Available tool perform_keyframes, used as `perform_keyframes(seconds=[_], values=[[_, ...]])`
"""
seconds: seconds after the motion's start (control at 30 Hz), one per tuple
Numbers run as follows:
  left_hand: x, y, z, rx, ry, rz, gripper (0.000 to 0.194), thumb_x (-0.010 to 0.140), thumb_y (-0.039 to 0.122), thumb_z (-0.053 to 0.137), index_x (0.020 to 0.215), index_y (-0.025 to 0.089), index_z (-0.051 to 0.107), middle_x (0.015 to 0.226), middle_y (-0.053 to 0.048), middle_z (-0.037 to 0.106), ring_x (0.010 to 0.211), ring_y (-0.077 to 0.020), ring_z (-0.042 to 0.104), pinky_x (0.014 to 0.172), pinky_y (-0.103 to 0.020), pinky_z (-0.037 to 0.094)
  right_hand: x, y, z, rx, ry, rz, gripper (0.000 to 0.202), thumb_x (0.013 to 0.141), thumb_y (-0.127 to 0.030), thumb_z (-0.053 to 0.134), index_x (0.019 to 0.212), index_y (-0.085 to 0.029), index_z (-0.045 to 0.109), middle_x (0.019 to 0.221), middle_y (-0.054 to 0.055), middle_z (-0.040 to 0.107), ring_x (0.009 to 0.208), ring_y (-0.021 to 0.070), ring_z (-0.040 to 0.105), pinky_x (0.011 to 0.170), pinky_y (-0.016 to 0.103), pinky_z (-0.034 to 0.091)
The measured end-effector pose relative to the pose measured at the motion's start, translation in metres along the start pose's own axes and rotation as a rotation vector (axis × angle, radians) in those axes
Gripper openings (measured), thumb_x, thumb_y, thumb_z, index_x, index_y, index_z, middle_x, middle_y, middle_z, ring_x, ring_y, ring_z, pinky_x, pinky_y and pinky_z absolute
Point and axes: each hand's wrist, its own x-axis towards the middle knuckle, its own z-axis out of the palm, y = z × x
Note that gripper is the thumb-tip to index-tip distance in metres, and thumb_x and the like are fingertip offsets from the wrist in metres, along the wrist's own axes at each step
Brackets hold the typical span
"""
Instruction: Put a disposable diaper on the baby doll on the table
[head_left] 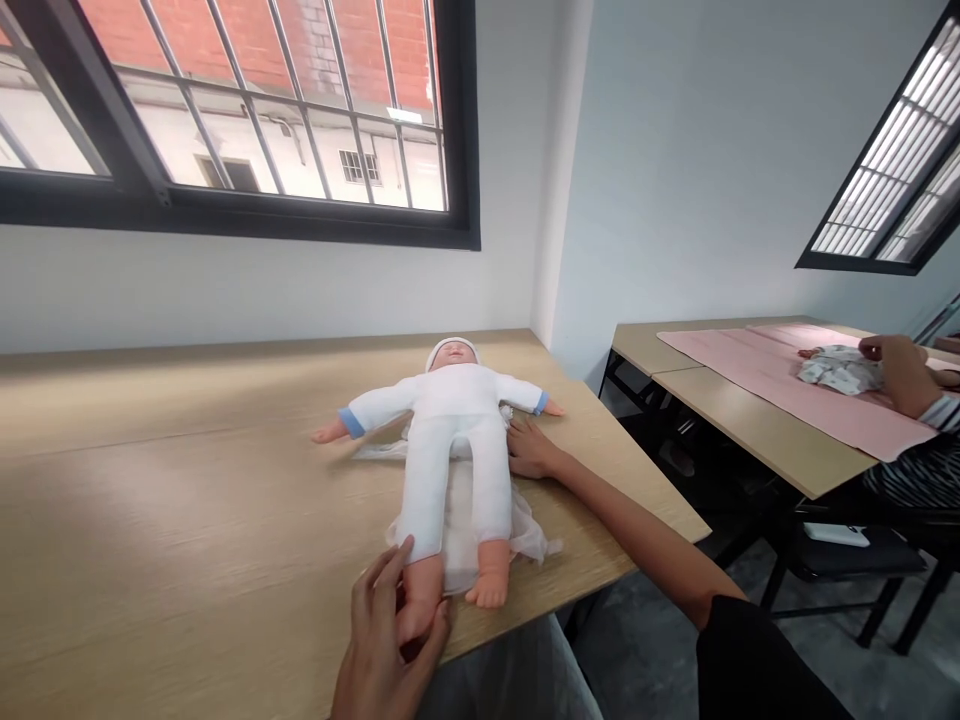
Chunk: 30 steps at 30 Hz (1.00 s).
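Observation:
A baby doll [451, 390] with a white cloth body, blue cuffs and a white cap lies on its back on the wooden table [187, 520], arms spread and bare feet toward me. Thin white cloth [459, 540] lies beneath it, spreading out around its legs. My left hand [386, 630] is curled around the foot on the left side, thumb on one side and fingers on the other at the trouser hem. Against the doll's hip on the right rests my right hand [531, 450], fingers stretched out, their tips partly hidden by the doll and cloth.
Wall and a barred window [300, 110] stand behind the table. Across a gap at right, another person's hand [896, 365] is at a small patterned garment [838, 368] on a pink mat [757, 375]. A black chair [862, 560] holds a white object [836, 534].

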Motion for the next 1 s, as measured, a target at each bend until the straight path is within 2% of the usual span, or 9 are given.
perform_keyframes(seconds=[0.1,0.2,0.27,0.37,0.53,0.6,0.77,0.83,1.0], values=[[-0.001,0.007,0.002,-0.005,0.006,-0.015,0.056,0.085,0.043,0.053,0.136,0.024,0.038,0.125,-0.012,0.045,0.116,-0.0319,0.053,0.089,-0.051,0.053,0.001,0.004,0.0,0.02,0.008,-0.042,0.044,0.087,-0.028,0.051,0.128,-0.013,0.052,0.139,0.02,0.048,0.133,0.0358,0.035,0.111,0.064,0.013],[-0.001,0.009,0.003,-0.016,0.01,-0.017,0.055,0.085,0.043,0.053,0.135,0.024,0.039,0.125,-0.012,0.045,0.115,-0.0311,0.054,0.091,-0.052,0.052,0.002,0.01,-0.002,0.064,0.007,-0.058,0.035,0.085,-0.028,0.055,0.118,-0.014,0.06,0.133,0.017,0.054,0.131,0.0347,0.038,0.112,0.063,0.013],[-0.001,0.008,0.003,-0.034,0.011,-0.025,0.055,0.085,0.043,0.054,0.135,0.025,0.039,0.124,-0.011,0.046,0.115,-0.0307,0.054,0.091,-0.051,0.052,0.0,0.016,-0.006,0.156,0.034,-0.051,0.031,0.085,-0.028,0.057,0.112,-0.014,0.063,0.129,0.015,0.057,0.127,0.033,0.044,0.111,0.059,0.022],[-0.003,0.009,0.003,-0.044,0.007,-0.043,0.055,0.085,0.044,0.054,0.135,0.025,0.039,0.124,-0.011,0.046,0.114,-0.0303,0.054,0.091,-0.051,0.052,-0.005,0.029,-0.015,0.36,0.129,0.008,0.027,0.086,-0.026,0.056,0.108,-0.014,0.065,0.119,0.01,0.064,0.113,0.0258,0.057,0.101,0.043,0.041],[-0.003,0.016,0.002,-0.04,0.009,-0.054,0.057,0.085,0.044,0.054,0.136,0.025,0.039,0.126,-0.011,0.044,0.115,-0.0302,0.053,0.093,-0.051,0.051,-0.015,0.042,-0.029,0.498,0.34,0.191,0.023,0.08,-0.007,0.052,0.094,-0.015,0.068,0.103,0.008,0.071,0.098,0.019,0.064,0.093,0.035,0.047],[-0.003,0.018,0.002,-0.048,0.006,-0.067,0.057,0.085,0.044,0.054,0.136,0.025,0.039,0.126,-0.011,0.044,0.115,-0.0299,0.053,0.093,-0.051,0.05,-0.017,0.039,-0.029,0.498,0.322,0.16,0.021,0.079,-0.008,0.054,0.094,-0.014,0.068,0.103,0.007,0.071,0.098,0.0187,0.064,0.093,0.033,0.047],[-0.003,0.022,0.001,-0.041,0.015,-0.065,0.057,0.084,0.044,0.054,0.136,0.025,0.04,0.126,-0.011,0.045,0.116,-0.0299,0.053,0.094,-0.05,0.05,-0.013,0.02,-0.013,0.325,0.16,0.002,0.023,0.086,-0.02,0.052,0.104,-0.013,0.063,0.108,0.008,0.067,0.102,0.0233,0.061,0.091,0.036,0.046],[-0.003,0.022,0.001,-0.032,0.022,-0.067,0.057,0.084,0.044,0.054,0.136,0.025,0.04,0.126,-0.011,0.045,0.116,-0.0304,0.053,0.092,-0.049,0.052,-0.008,0.013,-0.005,0.257,0.133,0.001,0.021,0.087,-0.018,0.049,0.102,-0.014,0.062,0.107,0.01,0.067,0.102,0.0253,0.061,0.093,0.04,0.044],[-0.002,0.017,0.003,-0.004,0.003,-0.044,0.059,0.083,0.043,0.055,0.136,0.024,0.038,0.124,-0.011,0.046,0.112,-0.0291,0.056,0.088,-0.047,0.054,-0.004,0.004,0.006,0.131,0.135,0.029,0.03,0.091,-0.022,0.046,0.118,-0.013,0.056,0.123,0.016,0.059,0.118,0.0296,0.051,0.103,0.049,0.035]])
